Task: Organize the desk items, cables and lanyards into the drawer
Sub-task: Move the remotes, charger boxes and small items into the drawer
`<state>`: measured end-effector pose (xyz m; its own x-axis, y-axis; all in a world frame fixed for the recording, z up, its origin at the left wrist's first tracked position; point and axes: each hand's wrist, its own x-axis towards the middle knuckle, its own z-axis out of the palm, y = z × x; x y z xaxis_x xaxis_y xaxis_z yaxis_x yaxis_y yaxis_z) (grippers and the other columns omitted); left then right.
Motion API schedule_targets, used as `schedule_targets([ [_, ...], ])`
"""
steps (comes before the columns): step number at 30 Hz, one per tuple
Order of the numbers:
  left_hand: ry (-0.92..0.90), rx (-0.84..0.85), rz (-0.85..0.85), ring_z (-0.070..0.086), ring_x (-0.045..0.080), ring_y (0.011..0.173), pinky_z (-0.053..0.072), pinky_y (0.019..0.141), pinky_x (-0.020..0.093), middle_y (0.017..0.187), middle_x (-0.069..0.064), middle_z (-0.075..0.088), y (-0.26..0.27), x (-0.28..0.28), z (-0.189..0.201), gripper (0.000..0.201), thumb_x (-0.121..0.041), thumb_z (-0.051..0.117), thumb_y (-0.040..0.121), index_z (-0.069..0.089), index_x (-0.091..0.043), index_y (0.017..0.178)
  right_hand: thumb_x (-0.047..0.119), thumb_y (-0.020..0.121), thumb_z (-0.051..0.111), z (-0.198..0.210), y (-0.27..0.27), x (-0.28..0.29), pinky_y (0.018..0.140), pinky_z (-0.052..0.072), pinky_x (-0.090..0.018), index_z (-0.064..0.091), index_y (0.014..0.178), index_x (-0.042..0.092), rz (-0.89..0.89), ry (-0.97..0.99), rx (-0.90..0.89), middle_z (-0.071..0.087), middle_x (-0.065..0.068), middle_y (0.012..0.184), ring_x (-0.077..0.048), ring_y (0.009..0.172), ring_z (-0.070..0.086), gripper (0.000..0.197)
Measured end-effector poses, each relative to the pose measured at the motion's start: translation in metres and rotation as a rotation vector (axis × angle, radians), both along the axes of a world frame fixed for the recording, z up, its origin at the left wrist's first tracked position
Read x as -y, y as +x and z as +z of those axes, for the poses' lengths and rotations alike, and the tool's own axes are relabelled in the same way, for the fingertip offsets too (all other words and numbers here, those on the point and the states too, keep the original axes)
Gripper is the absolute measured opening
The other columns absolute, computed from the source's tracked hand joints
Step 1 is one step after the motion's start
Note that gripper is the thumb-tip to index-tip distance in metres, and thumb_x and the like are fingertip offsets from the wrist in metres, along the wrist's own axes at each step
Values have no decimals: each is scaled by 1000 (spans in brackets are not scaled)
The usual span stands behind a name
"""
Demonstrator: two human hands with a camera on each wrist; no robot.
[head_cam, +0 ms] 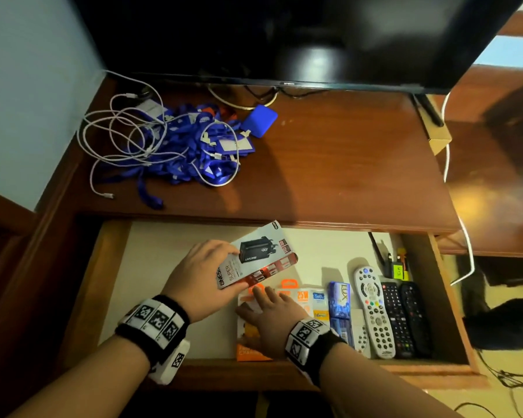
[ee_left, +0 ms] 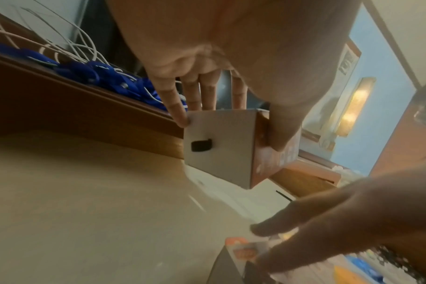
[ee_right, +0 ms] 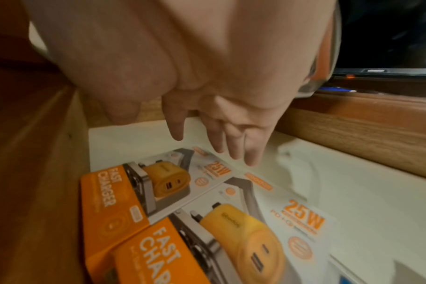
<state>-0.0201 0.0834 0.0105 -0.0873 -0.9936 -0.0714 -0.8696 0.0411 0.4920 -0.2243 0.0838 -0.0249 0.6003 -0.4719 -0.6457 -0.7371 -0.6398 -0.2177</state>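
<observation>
Your left hand (head_cam: 204, 274) holds a grey ONESAM charger box (head_cam: 255, 256) above the open drawer (head_cam: 115, 285), with the fingers (ee_left: 175, 103) along one long edge and the thumb on the red side panel, so the box sits tilted over the drawer's pale floor. Your right hand (head_cam: 271, 319) lies with straight, slightly spread fingers (ee_right: 252, 153) over two orange fast charger boxes (ee_right: 158, 201) that lie flat side by side at the drawer's front wall; it grips nothing. To the right of those boxes sit a blue Lux box (head_cam: 340, 309), a white remote control (head_cam: 375, 312) and two black remote controls (head_cam: 405, 319), all in a row inside the drawer. Up on the counter (head_cam: 329, 164), a heap of blue lanyards (head_cam: 187, 146) is tangled with white cables (head_cam: 124, 131), and a blue power bank (head_cam: 260, 120) rests just beside the heap, below the television (head_cam: 284, 37).
</observation>
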Motion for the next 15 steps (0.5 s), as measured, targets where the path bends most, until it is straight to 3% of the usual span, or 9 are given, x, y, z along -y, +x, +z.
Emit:
schedule_targets([
  [2, 33, 26, -26, 48, 9, 118, 46, 99, 29, 128, -18, 53, -8, 6, -12, 60, -65, 76, 75, 53, -41, 125, 68, 99, 37, 12, -16, 1, 123, 25, -53, 22, 158, 38, -32, 39, 72, 20, -10, 168, -36, 154, 18, 68],
  [5, 91, 85, -86, 46, 11, 126, 47, 103, 32, 137, -17, 48, -24, 17, -26, 63, -65, 72, 79, 50, -40, 133, 57, 101, 45, 28, -52, 6, 108, 45, -47, 49, 145, 32, -84, 18, 167, 52, -4, 143, -30, 133, 47, 51],
  [11, 212, 213, -188, 36, 16, 142, 45, 110, 36, 155, -9, 36, -62, 42, -43, 65, -55, 69, 90, 41, -35, 145, 52, 101, 43, 37, -135, 27, 93, 55, -38, 59, 128, 34, -338, 32, 214, 64, 6, 119, -19, 102, 65, 37],
  [15, 250, 256, -187, 34, 20, 146, 40, 115, 38, 159, -4, 33, -77, 53, -52, 59, -44, 69, 93, 41, -34, 144, 42, 102, 50, 39, -167, 39, 93, 55, -36, 60, 126, 33, -410, 14, 195, 66, 6, 119, -18, 103, 65, 28],
])
